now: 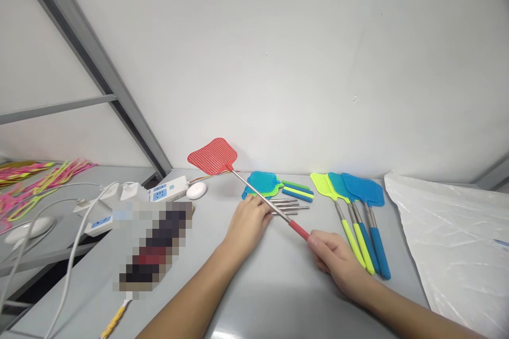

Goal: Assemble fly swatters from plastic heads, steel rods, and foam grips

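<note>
My right hand (338, 262) is closed around the red grip of a fly swatter (214, 157). The swatter's perforated red head points up and left, and its thin metal shaft slants across in front of my left hand. My left hand (246, 222) is low over the table with its fingers curled, at the left ends of several loose metal rods (292, 206). Its fingertips are partly hidden behind the shaft, and what they hold cannot be made out. Just behind the rods lie blue and green swatter heads (262, 184) and loose coloured grips (298, 190).
Several yellow-green and blue fly swatters (363, 190) lie side by side at the right, near a white plastic sheet (449, 243). On the left are a power strip (169, 189), a white round device (196, 190), cables and a pixelated object (155, 249). A wall stands behind.
</note>
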`<state>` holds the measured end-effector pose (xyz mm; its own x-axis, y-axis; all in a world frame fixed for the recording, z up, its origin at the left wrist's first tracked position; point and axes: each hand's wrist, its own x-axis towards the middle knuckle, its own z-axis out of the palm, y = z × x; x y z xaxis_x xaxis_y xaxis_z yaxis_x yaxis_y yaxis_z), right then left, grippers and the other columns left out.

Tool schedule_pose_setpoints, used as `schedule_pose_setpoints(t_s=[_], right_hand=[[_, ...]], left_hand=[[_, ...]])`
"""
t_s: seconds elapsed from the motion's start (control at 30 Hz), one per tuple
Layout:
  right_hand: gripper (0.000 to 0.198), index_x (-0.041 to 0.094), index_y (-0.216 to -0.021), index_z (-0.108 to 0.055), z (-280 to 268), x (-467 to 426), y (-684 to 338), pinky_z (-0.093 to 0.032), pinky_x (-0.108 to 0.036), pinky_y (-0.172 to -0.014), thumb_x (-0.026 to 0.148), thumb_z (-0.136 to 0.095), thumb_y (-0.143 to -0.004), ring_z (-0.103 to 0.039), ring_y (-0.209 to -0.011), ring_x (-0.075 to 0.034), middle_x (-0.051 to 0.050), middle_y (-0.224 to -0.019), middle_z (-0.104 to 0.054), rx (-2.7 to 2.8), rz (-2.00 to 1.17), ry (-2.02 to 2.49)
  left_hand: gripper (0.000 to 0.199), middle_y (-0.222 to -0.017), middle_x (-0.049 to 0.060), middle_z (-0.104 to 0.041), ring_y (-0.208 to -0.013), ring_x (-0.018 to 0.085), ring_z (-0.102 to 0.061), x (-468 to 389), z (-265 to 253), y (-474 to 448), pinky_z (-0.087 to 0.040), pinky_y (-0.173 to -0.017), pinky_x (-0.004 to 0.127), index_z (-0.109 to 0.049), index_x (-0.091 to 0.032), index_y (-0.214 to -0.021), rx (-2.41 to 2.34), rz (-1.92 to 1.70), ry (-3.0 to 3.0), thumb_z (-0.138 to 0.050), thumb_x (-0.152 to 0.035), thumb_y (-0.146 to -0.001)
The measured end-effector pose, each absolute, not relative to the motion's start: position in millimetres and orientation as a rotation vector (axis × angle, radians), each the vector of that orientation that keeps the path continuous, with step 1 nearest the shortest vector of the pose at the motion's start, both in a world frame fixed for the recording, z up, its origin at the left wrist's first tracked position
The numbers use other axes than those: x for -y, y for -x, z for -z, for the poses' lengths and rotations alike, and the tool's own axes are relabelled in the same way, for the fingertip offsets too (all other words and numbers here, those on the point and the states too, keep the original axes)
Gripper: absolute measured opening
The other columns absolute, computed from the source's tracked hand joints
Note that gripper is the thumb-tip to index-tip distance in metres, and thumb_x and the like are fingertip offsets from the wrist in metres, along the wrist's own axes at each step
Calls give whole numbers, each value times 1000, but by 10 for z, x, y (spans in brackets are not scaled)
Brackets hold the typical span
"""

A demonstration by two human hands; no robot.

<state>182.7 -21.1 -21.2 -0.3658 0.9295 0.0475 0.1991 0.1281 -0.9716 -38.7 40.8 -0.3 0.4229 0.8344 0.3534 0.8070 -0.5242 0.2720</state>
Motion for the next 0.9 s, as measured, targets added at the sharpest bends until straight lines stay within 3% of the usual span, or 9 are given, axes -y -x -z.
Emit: schedule_pose_setpoints(t_s=[0.33,0.63,0.9], right_hand=[[50,20,-57,-35,184,207,-1818,-22,-26,-50,54,-38,-94,-31,-51,-10,5,-53,-35,1713,-1292,1107],[49,21,-58,-36,202,206,-1822,-22,-26,-50,53,-39,-95,-33,-51,-10,5,-53,-37,1707,-1287,1090],[50,20,-57,-35,211,213,-1831,-22,-26,-50,53,-39,-95,-33,-52,-10,5,-53,-37,1709,-1283,1089]], left_hand=[[15,-88,6,-62,-86,23,-53,-411,62,136,-38,-74,35,-63,-21,-78,-1612,-598,-2676,-52,-21,-88],[9,-97,4,-63,-96,23,-54,-363,71,212,-39,-80,35,-64,-24,-87,-1537,-784,-2588,-55,-24,-88],[16,-103,5,-65,-101,24,-56,-324,74,220,-39,-82,35,-67,-24,-96,-1363,-736,-2629,-57,-18,-85]])
